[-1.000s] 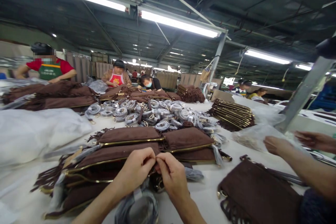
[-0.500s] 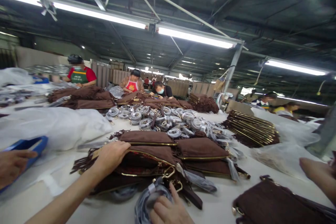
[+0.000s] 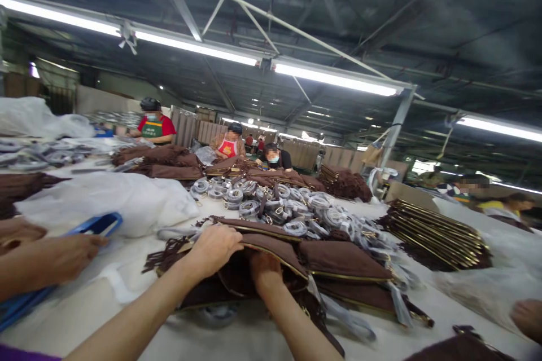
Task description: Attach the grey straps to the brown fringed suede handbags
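Observation:
A brown suede bag (image 3: 275,251) with a gold zip edge and fringe lies on top of a stack of like bags just in front of me on the white table (image 3: 237,344). My left hand (image 3: 214,248) grips the bag's upper edge and holds its mouth up. My right hand (image 3: 266,271) is pushed inside the opening, its fingers hidden in the bag. More brown bags (image 3: 347,262) lie flat to the right of it.
A heap of wrapped grey straps (image 3: 296,211) lies behind the bags. A stack of gold-edged bags (image 3: 436,234) sits at the right. White plastic sheeting (image 3: 114,197) covers the left. A co-worker's hands (image 3: 51,256) hold a blue object (image 3: 91,225) at the left; other workers sit at the far side.
The camera has swung left. My right hand has left the wrapped strap and gone into the bag. My left hand stays on the bag's edge, lifting it open.

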A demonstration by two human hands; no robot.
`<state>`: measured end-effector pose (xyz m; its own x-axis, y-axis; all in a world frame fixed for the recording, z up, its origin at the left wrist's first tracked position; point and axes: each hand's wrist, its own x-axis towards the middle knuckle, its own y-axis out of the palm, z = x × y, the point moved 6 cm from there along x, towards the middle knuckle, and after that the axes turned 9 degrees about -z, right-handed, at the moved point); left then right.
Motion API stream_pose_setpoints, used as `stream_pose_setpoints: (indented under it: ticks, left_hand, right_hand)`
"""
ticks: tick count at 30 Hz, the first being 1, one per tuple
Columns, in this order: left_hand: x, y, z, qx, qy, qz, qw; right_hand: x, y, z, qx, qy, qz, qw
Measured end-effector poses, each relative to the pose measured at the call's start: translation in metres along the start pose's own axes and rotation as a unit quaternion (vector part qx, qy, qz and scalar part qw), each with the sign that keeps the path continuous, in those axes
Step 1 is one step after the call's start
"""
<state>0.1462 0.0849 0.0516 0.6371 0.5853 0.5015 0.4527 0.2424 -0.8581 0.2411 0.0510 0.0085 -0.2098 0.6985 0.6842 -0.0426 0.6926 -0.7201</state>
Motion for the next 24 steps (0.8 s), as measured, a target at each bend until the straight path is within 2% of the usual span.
stream_pose_setpoints:
  ticks: [3, 5, 8, 10, 13, 20, 22, 24]
  left_hand:
    - [-0.018, -0.002, 0.016, -0.111, -0.005, 0.009, 0.994]
    - [-0.036, -0.008, 0.042, -0.169, -0.061, -0.013, 0.984]
    - [-0.065, -0.009, 0.076, -0.186, -0.137, -0.009, 0.973]
    - [-0.078, -0.004, 0.086, -0.201, -0.152, 0.016, 0.968]
    - [-0.086, 0.002, 0.088, -0.217, -0.171, 0.023, 0.961]
    - [-0.080, 0.006, 0.082, -0.242, -0.184, 0.025, 0.952]
    - [-0.081, 0.009, 0.082, -0.288, -0.198, 0.031, 0.936]
    - [-0.083, 0.014, 0.084, -0.373, -0.221, 0.044, 0.900]
  right_hand:
    - [0.001, 0.027, -0.004, 0.000, 0.000, 0.016, 1.000]
    - [-0.013, 0.031, -0.002, -0.004, -0.002, 0.025, 1.000]
    - [-0.045, 0.019, 0.011, -0.001, -0.041, -0.008, 0.999]
    - [-0.061, 0.007, 0.023, 0.030, -0.067, -0.037, 0.997]
    - [-0.063, -0.001, 0.037, 0.071, -0.050, -0.001, 0.996]
    - [-0.023, -0.010, 0.066, 0.123, 0.007, 0.104, 0.987]
    - [-0.015, -0.011, 0.080, 0.166, 0.007, 0.128, 0.978]
    - [-0.008, -0.012, 0.094, 0.240, 0.030, 0.127, 0.962]
